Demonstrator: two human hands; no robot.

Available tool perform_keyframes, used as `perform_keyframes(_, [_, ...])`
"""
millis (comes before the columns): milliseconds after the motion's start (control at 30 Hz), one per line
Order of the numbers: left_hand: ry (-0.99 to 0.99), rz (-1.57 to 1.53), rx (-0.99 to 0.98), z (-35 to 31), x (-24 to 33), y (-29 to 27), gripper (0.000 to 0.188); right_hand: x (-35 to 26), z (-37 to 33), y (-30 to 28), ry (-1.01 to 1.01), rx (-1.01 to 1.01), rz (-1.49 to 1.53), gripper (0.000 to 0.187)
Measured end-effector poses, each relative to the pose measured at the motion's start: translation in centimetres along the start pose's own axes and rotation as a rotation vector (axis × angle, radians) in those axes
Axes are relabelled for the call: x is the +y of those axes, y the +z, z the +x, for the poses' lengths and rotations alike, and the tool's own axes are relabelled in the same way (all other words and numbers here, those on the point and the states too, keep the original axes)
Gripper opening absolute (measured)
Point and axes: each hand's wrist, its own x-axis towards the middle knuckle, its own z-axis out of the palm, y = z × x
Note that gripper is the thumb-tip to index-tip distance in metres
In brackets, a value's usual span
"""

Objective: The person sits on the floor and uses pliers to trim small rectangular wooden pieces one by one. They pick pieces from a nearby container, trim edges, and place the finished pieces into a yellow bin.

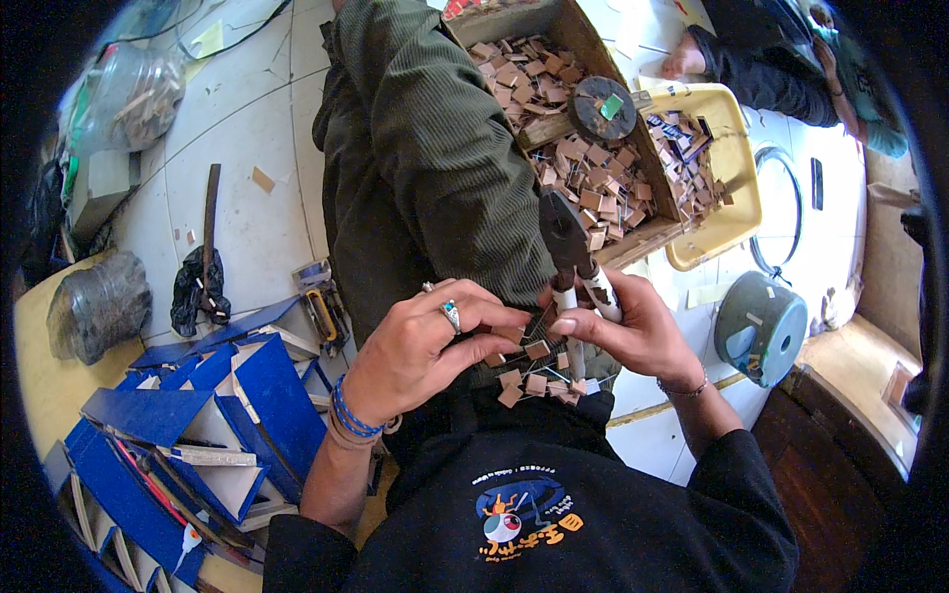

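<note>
My right hand (638,331) is wrapped round the white handles of dark-jawed pliers (565,235), whose head points away from me. Just left of it, over my lap, my left hand (420,341) pinches a small brown square piece (510,334) between thumb and fingers. Several more brown squares, some with thin nails through them, lie loosely on my lap (537,383) below both hands. Beyond the pliers, a wooden box (657,235) is filled with similar brown pieces (603,188). A round dark disc (604,110) rests on its divider.
A yellow tub (741,168) with more pieces stands against the box. At right are an upturned bluish bucket (759,328) and coiled cable (791,222). Blue-covered frames (262,395) crowd my left side, near a plastic bag (99,306). Another person's leg (746,74) shows at far right.
</note>
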Motion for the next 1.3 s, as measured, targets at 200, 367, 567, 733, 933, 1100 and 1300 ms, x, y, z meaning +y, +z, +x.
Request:
perform_keyframes(200, [0.034, -0.032, -0.123, 0.0, -0.4, -0.6, 0.022, 0.4, -0.2, 0.2, 0.136, -0.197, 0.239, 0.03])
perform_keyframes(367, [0.024, -0.039, -0.11, 0.1, -0.8, -0.2, 0.022, 0.9, -0.1, 0.8, 0.091, -0.221, 0.186, 0.027])
perform_keyframes(567, [-0.045, -0.015, 0.033, -0.5, -1.0, -1.9, 0.033, 0.4, -0.1, 0.6, 0.13, -0.093, 0.321, 0.03])
perform_keyframes(733, [-0.064, 0.14, 0.244, 1.1, -3.4, -2.2, 0.017, 0.4, 0.6, 0.4, 0.144, -0.053, 0.246, 0.033])
perform_keyframes(933, [-0.236, -0.309, 0.415, 0.5, -6.2, 1.7, 0.025, 1.6, 1.4, 1.1, 0.22, 0.114, 0.108, 0.035])
perform_keyframes(1100, [-0.243, -0.658, 0.449, -1.0, -6.1, 1.8, 0.028, 2.2, 1.4, 0.8, 0.171, 0.173, 0.03, 0.035])
perform_keyframes(1300, [-0.202, -0.683, 0.429, -2.0, -3.2, 0.4, 0.029, 2.0, 0.7, 0.6, 0.032, 0.212, -0.085, 0.033])
